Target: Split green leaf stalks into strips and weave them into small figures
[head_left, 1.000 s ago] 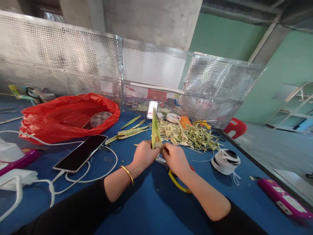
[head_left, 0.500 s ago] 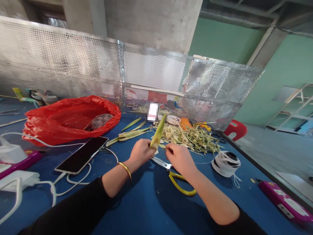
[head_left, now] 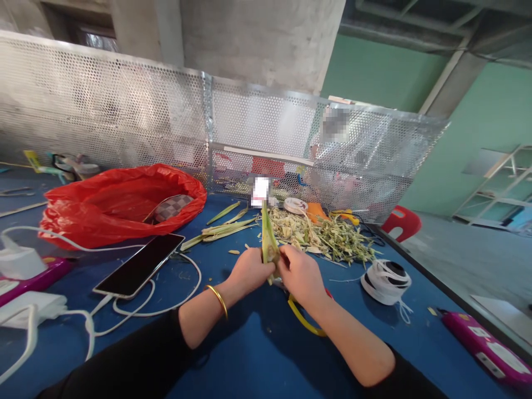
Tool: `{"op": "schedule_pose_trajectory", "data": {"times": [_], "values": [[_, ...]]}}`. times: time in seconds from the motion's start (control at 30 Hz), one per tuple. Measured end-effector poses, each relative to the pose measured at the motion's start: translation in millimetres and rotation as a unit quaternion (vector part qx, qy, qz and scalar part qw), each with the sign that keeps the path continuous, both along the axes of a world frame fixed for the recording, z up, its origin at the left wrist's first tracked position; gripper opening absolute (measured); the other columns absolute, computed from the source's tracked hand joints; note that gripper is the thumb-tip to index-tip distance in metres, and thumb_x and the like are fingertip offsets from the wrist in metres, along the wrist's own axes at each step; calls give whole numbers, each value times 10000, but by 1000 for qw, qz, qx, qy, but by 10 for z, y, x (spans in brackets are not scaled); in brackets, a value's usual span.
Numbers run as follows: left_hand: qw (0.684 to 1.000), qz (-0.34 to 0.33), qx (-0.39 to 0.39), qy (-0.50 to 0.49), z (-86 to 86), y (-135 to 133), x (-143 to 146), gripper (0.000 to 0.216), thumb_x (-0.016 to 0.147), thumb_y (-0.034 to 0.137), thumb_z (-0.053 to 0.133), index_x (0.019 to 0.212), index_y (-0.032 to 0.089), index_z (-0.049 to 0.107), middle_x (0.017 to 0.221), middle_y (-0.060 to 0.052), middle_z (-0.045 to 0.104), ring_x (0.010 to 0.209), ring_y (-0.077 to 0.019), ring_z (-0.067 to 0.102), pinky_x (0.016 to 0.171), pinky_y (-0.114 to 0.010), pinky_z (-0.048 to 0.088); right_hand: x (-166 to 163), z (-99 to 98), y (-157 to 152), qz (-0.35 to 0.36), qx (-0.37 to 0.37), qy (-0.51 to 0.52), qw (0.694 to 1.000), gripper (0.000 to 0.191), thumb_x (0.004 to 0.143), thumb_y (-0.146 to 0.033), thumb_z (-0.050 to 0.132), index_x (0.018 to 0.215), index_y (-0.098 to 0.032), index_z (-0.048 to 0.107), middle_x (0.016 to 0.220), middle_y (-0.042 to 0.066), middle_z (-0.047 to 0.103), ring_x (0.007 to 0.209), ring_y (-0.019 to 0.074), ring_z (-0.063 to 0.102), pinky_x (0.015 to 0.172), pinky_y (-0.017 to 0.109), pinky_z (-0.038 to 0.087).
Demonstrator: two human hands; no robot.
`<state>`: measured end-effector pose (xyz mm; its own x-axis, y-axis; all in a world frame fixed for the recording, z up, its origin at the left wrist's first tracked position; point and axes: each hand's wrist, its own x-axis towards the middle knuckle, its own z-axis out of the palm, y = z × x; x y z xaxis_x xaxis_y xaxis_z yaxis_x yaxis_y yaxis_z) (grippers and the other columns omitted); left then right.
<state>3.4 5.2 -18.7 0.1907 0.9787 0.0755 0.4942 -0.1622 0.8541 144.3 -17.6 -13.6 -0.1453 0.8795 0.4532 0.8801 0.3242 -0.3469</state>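
The green stalk stands between your hands above the bench, long axis pointing up and away; your left hand grips its base, closed, while your right hand curls beside the base, its pinch hidden, hold impossible to tell.

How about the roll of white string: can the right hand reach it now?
Probably yes: the roll of white string stands to the right of the right hand, with nothing bulky between them, though the fingers would have to leave the green plant stalk first.
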Motion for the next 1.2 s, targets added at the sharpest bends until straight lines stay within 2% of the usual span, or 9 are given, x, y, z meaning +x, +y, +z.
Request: {"op": "schedule_pose_trajectory", "data": {"times": [0.1,0.17,0.3,0.47,0.7,0.93,1.2], "values": [[994,21,21,-101,-5,-3,28,118,661,205,536,699,149,632,618,-13,619,586,-140,543,516,-215,378,9,-8,0,10,2,-21,1000,127,814,-156,473,825,-194,593,757,30,643,673,161,575,578,241,307],[990,48,11,-135,-17,5,33,135,675,223,546,722,141,642,619,-19,623,598,-151,554,520,-221,389,4,-8,-1,18,-3,-18,1000,119,824,-163,473,834,-192,588,737,26,634,664,161,570,577,241,303],[988,88,-4,-130,-47,25,18,114,679,231,574,697,139,638,596,-19,614,599,-154,558,512,-219,387,-22,-6,-3,16,-19,-11,1000,150,880,-223,445,815,-192,577,693,23,626,628,159,564,564,245,285],[988,85,-7,-130,-87,47,1,139,688,257,588,715,134,646,655,-33,640,608,-153,559,521,-226,391,-18,9,-3,8,-14,-35,999,183,883,-200,429,735,-195,536,640,10,584,596,148,538,545,252,244],[984,72,-34,-162,-145,76,-2,174,677,287,601,714,124,649,628,-25,619,583,-151,551,509,-232,385,2,94,-36,17,-21,-37,999,196,843,-135,446,660,-194,484,584,-8,514,541,125,461,527,250,212],[978,87,-66,-180,-129,73,9,112,638,235,602,653,128,635,569,-6,581,526,-134,515,485,-231,363,9,107,-21,23,-43,-33,998,199,832,-127,459,644,-193,468,561,-16,487,518,116,417,508,243,195],[977,120,-49,-170,-74,147,-82,114,666,250,597,653,139,617,533,1,559,483,-122,497,465,-223,352,99,235,-35,8,-45,-12,999,234,847,-186,463,615,-200,490,526,-14,531,506,124,471,530,246,243]]}}
